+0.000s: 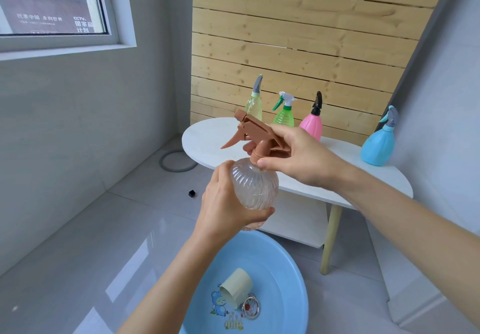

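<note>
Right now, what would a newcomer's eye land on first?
A clear ribbed spray bottle with a brown trigger head, mid-frame: the left hand grips its body, the right hand its neck. Below sits a round blue plastic basin holding a tipped pale green cup. Behind, four coloured spray bottles stand on a white oval table.

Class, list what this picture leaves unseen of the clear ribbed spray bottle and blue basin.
Head view: the base of the clear ribbed plastic spray bottle is hidden by the left hand gripping it.
Head view: the right hand partly covers the brown plastic trigger head.
Head view: the round light-blue plastic basin is cut off by the bottom edge.
Head view: small black object on the floor, too small to identify.
</note>
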The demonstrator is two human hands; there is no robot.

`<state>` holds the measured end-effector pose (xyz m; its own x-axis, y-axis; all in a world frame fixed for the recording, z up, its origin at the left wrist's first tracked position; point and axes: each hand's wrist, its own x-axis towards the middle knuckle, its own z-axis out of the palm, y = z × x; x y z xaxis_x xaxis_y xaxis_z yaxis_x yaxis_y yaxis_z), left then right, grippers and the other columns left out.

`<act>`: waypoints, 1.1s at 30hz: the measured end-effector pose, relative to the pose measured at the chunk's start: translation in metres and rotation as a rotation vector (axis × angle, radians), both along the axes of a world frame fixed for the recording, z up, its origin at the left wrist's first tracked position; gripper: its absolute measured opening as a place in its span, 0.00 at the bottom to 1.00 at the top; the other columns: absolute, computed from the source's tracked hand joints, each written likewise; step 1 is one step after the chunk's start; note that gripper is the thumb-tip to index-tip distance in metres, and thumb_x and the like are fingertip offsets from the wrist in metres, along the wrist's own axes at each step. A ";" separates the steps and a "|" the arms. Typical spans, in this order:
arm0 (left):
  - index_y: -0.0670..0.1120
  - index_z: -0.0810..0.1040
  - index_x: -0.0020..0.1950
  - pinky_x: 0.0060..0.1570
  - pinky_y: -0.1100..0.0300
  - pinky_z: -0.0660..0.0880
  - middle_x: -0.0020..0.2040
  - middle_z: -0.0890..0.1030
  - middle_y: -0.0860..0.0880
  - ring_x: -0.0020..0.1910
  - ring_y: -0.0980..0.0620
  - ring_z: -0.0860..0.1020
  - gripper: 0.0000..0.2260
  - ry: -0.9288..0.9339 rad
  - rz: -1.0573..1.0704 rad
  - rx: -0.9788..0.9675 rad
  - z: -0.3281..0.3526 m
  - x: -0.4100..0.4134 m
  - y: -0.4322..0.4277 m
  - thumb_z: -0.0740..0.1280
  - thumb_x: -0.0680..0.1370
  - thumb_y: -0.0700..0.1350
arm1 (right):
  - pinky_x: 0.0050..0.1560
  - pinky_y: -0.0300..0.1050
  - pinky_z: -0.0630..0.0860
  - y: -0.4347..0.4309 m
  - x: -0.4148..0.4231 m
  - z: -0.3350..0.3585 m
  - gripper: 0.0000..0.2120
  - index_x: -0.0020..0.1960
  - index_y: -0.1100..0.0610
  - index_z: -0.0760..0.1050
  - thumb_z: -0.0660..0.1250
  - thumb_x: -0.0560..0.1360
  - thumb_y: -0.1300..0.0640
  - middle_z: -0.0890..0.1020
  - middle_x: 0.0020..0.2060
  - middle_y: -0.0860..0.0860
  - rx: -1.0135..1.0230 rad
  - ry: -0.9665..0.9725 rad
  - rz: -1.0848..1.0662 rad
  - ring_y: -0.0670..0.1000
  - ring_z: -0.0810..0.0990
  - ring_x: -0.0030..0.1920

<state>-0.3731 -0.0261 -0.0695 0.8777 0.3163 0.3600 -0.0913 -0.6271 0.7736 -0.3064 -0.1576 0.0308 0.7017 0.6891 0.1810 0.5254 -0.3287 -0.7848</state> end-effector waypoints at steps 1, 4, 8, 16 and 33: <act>0.47 0.62 0.71 0.56 0.62 0.68 0.65 0.70 0.53 0.61 0.54 0.69 0.46 0.002 0.000 -0.003 0.000 0.000 0.000 0.80 0.59 0.55 | 0.55 0.38 0.77 0.002 -0.001 -0.004 0.14 0.54 0.65 0.75 0.72 0.71 0.68 0.82 0.40 0.48 0.035 -0.059 -0.059 0.41 0.82 0.50; 0.47 0.61 0.71 0.54 0.63 0.67 0.65 0.69 0.54 0.61 0.55 0.69 0.46 0.010 0.004 0.013 0.001 0.001 -0.003 0.80 0.59 0.54 | 0.47 0.49 0.79 0.009 -0.006 -0.018 0.19 0.44 0.61 0.74 0.80 0.64 0.54 0.81 0.35 0.50 0.074 -0.282 -0.274 0.51 0.81 0.39; 0.49 0.63 0.68 0.58 0.56 0.71 0.62 0.72 0.54 0.60 0.54 0.70 0.43 0.028 -0.024 -0.023 -0.001 0.001 -0.008 0.79 0.59 0.56 | 0.44 0.50 0.76 0.014 -0.004 -0.013 0.25 0.42 0.52 0.67 0.75 0.63 0.36 0.79 0.40 0.49 -0.166 -0.418 -0.327 0.50 0.78 0.41; 0.47 0.63 0.67 0.54 0.59 0.70 0.61 0.71 0.53 0.58 0.54 0.71 0.43 0.027 -0.008 -0.022 -0.002 0.002 -0.004 0.80 0.59 0.55 | 0.50 0.33 0.77 -0.004 0.000 0.003 0.20 0.58 0.57 0.75 0.72 0.70 0.71 0.84 0.48 0.57 -0.008 -0.013 -0.013 0.45 0.83 0.50; 0.47 0.64 0.68 0.57 0.55 0.72 0.62 0.72 0.53 0.60 0.53 0.71 0.44 0.022 -0.018 -0.071 -0.007 0.009 -0.011 0.80 0.58 0.55 | 0.52 0.42 0.80 0.009 -0.004 -0.036 0.09 0.50 0.61 0.76 0.73 0.72 0.64 0.84 0.43 0.51 0.260 -0.182 -0.210 0.47 0.84 0.45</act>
<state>-0.3642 -0.0371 -0.0761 0.8909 0.3244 0.3178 -0.0846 -0.5691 0.8179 -0.3101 -0.1482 -0.0056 0.7630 0.4485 0.4655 0.6061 -0.2460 -0.7564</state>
